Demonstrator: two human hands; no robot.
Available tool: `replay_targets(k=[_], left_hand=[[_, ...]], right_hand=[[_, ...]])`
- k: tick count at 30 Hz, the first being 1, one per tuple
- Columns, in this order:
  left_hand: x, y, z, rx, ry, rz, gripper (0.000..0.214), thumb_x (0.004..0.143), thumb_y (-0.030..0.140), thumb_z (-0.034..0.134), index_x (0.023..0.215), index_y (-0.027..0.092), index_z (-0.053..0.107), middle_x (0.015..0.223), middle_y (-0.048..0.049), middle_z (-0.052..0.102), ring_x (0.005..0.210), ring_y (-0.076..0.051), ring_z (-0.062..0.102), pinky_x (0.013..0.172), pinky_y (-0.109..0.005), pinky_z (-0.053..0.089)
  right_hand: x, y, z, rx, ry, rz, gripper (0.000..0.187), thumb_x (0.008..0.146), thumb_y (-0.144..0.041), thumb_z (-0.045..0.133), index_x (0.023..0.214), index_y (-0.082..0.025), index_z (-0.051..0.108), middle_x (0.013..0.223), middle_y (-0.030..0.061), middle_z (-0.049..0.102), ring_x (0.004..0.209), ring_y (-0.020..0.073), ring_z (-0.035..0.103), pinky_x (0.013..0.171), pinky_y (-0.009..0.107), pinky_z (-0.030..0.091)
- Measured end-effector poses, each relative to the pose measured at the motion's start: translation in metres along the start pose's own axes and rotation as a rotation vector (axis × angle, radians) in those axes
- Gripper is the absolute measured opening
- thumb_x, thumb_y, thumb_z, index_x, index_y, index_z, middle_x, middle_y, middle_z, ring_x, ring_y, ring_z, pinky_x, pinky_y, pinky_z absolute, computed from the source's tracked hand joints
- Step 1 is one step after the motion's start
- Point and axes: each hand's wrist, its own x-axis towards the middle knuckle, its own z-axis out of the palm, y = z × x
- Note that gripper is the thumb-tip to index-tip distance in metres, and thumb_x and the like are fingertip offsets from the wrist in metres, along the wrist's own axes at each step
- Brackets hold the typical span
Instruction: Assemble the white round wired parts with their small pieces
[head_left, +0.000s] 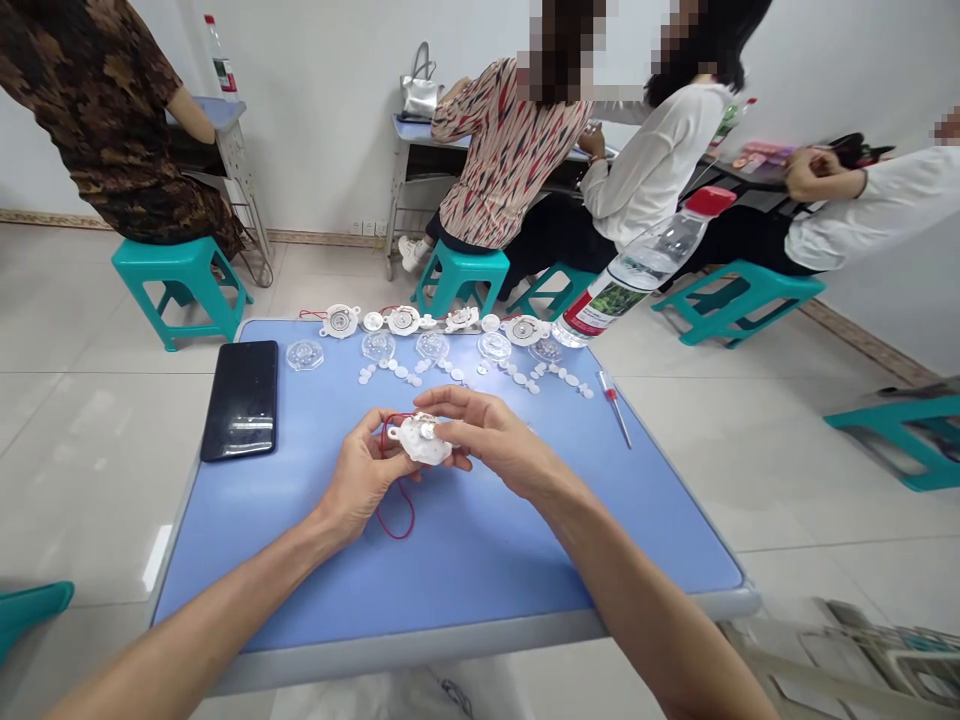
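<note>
Both my hands meet over the middle of the blue table (pixel 300 560). My left hand (pixel 367 475) grips a small white plastic disc-shaped part (pixel 424 441) from the left, with a thin red wire (pixel 395 520) trailing from it onto the table. My right hand (pixel 491 435) holds the same part from the right, its fingers curled over the top. A metal piece shows at the part's centre.
A black phone (pixel 241 398) lies at the table's left. Along the far edge sit several white and clear plastic parts (pixel 420 335), a small screwdriver (pixel 616 406) and a tilted plastic bottle (pixel 645 262). Other people sit on teal stools (pixel 180 280) at tables behind.
</note>
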Motion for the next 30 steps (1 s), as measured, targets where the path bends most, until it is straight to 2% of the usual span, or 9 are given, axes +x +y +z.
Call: replay_targets(k=[3, 9, 17, 23, 27, 30], left_hand=[[-0.0008, -0.0002, 0.0006, 0.011, 0.014, 0.007, 0.042, 0.065, 0.022, 0.082, 0.094, 0.018, 0.052, 0.073, 0.0029, 0.065, 0.062, -0.009, 0.058, 0.062, -0.023, 0.046], [-0.0017, 0.0027, 0.0018, 0.022, 0.027, 0.005, 0.037, 0.062, 0.022, 0.083, 0.09, 0.017, 0.058, 0.073, 0.0037, 0.063, 0.063, -0.009, 0.055, 0.06, -0.021, 0.043], [0.0007, 0.0025, -0.001, -0.019, -0.031, -0.057, 0.028, 0.062, 0.021, 0.083, 0.087, 0.014, 0.074, 0.077, -0.0005, 0.067, 0.071, -0.012, 0.057, 0.069, -0.025, 0.045], [0.0008, 0.0008, -0.0016, 0.01, -0.027, -0.031, 0.022, 0.063, 0.022, 0.083, 0.082, 0.015, 0.075, 0.073, 0.0, 0.067, 0.071, -0.012, 0.057, 0.069, -0.025, 0.046], [0.0005, 0.0007, -0.0013, 0.035, -0.008, -0.022, 0.02, 0.062, 0.023, 0.083, 0.079, 0.015, 0.074, 0.07, 0.0011, 0.066, 0.068, -0.012, 0.057, 0.069, -0.026, 0.046], [0.0007, 0.0005, -0.0012, 0.066, 0.0, -0.015, 0.02, 0.063, 0.025, 0.082, 0.077, 0.014, 0.073, 0.07, 0.0012, 0.065, 0.068, -0.012, 0.056, 0.07, -0.026, 0.046]], right_hand=[[-0.001, -0.0005, 0.0011, -0.007, 0.01, -0.004, 0.03, 0.075, -0.028, 0.065, 0.104, -0.019, 0.061, 0.096, 0.0038, 0.065, 0.055, 0.0064, 0.05, 0.047, 0.021, 0.036], [-0.0022, -0.0018, 0.0022, -0.103, 0.019, -0.006, 0.026, 0.078, -0.029, 0.061, 0.101, -0.019, 0.064, 0.067, -0.0018, 0.059, 0.056, 0.0097, 0.048, 0.051, 0.023, 0.035], [-0.0024, -0.0017, 0.0007, -0.098, -0.001, -0.047, 0.02, 0.078, -0.029, 0.061, 0.097, -0.021, 0.061, 0.088, 0.0, 0.061, 0.059, 0.0079, 0.047, 0.052, 0.023, 0.033], [-0.0036, -0.0052, -0.0005, -0.212, -0.017, -0.098, 0.014, 0.083, -0.032, 0.06, 0.09, -0.02, 0.063, 0.079, 0.001, 0.061, 0.062, 0.0109, 0.049, 0.055, 0.025, 0.036], [-0.0066, -0.0087, -0.0034, -0.385, 0.026, -0.202, 0.014, 0.084, -0.029, 0.059, 0.09, -0.021, 0.069, 0.1, 0.0052, 0.063, 0.083, 0.0161, 0.058, 0.064, 0.028, 0.044], [-0.0085, -0.0096, -0.007, -0.503, 0.014, -0.29, 0.016, 0.085, -0.024, 0.059, 0.094, -0.024, 0.072, 0.106, 0.0058, 0.063, 0.097, 0.0188, 0.059, 0.073, 0.03, 0.048]])
